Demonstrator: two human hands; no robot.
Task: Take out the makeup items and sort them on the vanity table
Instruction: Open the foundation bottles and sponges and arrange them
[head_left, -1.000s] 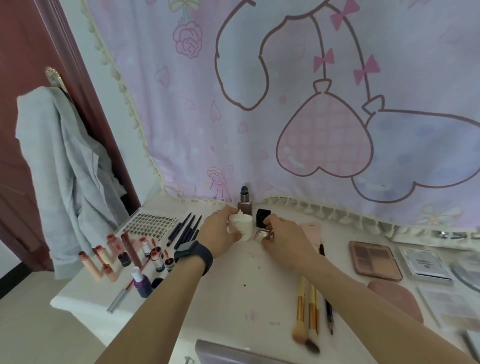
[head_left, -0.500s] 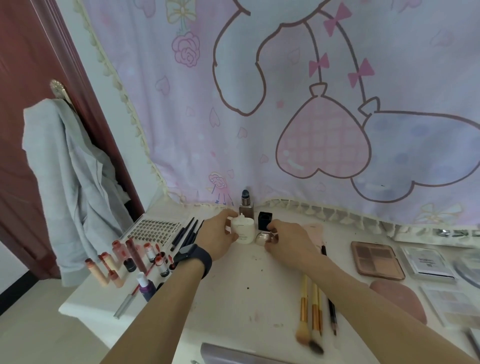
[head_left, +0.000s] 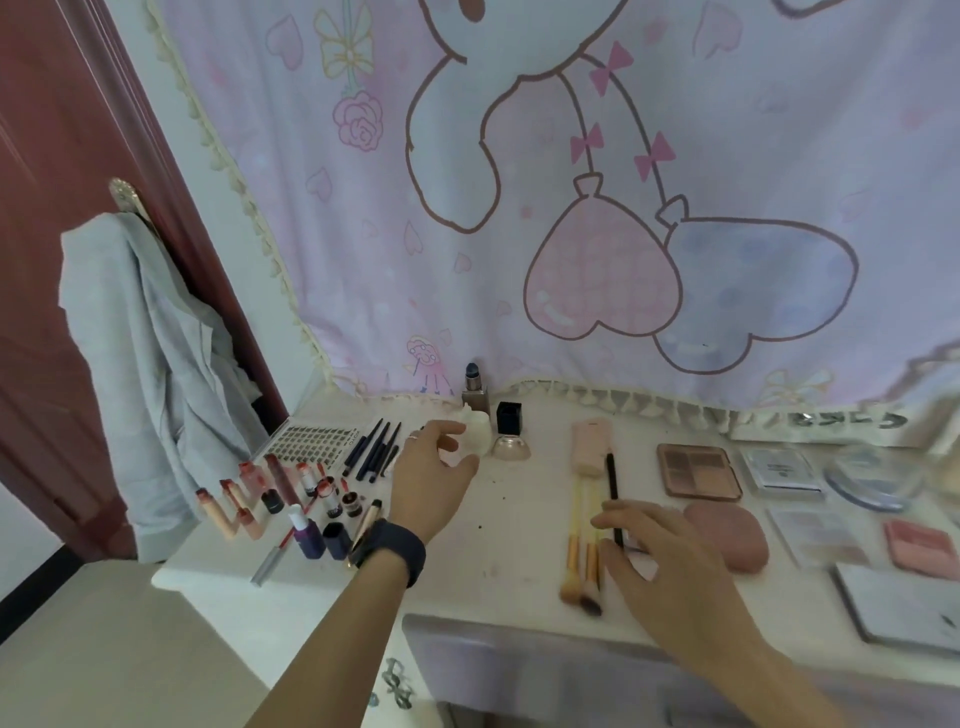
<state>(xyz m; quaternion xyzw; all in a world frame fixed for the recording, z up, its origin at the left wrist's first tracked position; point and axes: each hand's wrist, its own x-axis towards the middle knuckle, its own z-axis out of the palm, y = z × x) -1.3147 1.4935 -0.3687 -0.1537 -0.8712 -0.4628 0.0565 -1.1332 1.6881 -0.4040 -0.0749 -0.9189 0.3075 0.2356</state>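
Makeup lies spread over the white vanity table. A white jar stands at the back beside a gold-domed jar, a black cube and a foundation bottle. My left hand hovers just left of the white jar, fingers relaxed, holding nothing. My right hand is spread over the table near the brushes and a black pencil, holding nothing. Lipsticks and black liners lie at the left.
Eyeshadow palettes, a pink puff and flat compacts fill the right side. A pink curtain hangs behind. A grey garment hangs on the red door at left. A lilac pouch edge sits at the front.
Both hands let go of the jars at the back. My right hand drew back toward the brushes; my left hand pulled slightly away from the white jar. The camera tilted up.
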